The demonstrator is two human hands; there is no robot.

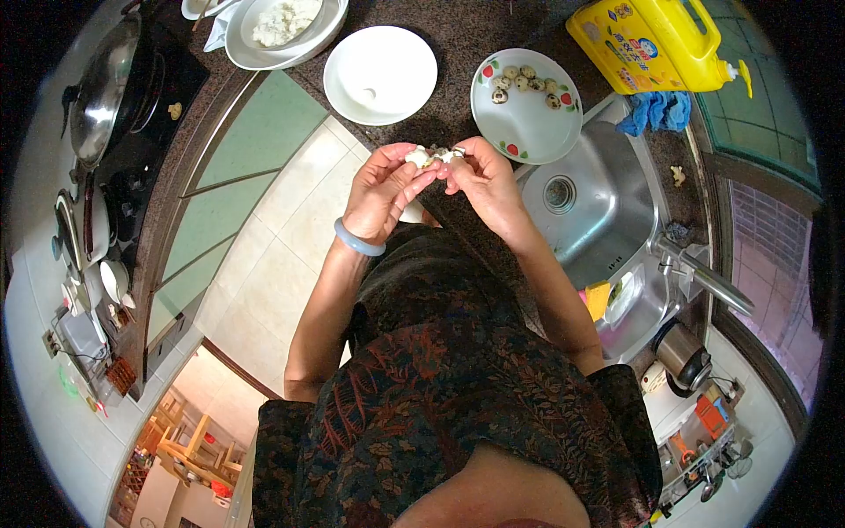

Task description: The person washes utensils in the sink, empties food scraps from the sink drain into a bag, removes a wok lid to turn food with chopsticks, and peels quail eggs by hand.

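Both hands meet above the counter's front edge, fingers closed on a small quail egg with white and speckled shell bits. My left hand (380, 183) pinches a whitish piece (418, 157) at its fingertips. In my right hand (484, 180) is another pale piece with speckled shell (452, 155). Whether the two pieces are joined cannot be made out. Just beyond my hands stands a white bowl (387, 66) with one small white item (369, 94) in it. To its right, a plate with strawberry prints (528, 128) holds several speckled quail eggs (528, 81).
A steel sink (607, 211) with a faucet (709, 280) lies at the right. A yellow pump jug (651, 44) and a blue cloth (656, 113) are behind it. Top left, a bowl (330, 31) holds crumbly white food (283, 22). A wok (107, 92) sits on the stove at left.
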